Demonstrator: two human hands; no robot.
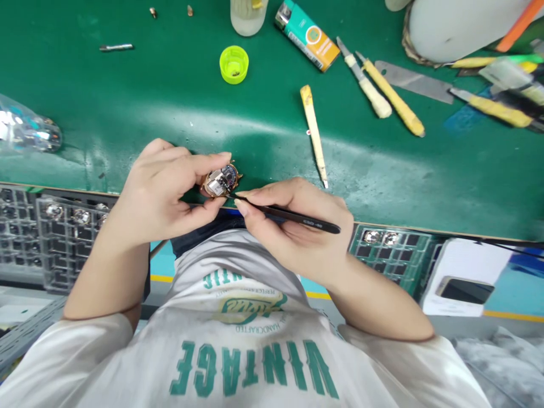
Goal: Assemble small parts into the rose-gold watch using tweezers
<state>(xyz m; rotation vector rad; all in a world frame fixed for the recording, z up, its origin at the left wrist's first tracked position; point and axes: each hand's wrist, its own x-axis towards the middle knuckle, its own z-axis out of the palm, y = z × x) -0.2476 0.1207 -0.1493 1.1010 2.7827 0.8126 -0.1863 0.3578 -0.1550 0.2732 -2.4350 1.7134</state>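
Between the thumb and fingers of my left hand (164, 187) is an open watch case (221, 180) with a rose-gold rim, its movement showing. It is at the near edge of the green bench mat (170, 107). My right hand (301, 226) pinches black tweezers (293, 215) held like a pen. Their tips reach the lower right rim of the watch case; whether they grip a part there is too small to tell. Beyond my right hand lies a tool with a yellow-wrapped handle (313, 133).
Farther back are a lime-green cap (234, 64), a lighter (306, 35), a translucent bottle (249, 16), yellow-handled tools (393, 93) and a flat blade (414, 81). A clear bag (28, 130) lies left. Below the bench edge stand trays of watch parts (63, 238), (389, 255) and a phone (465, 289).
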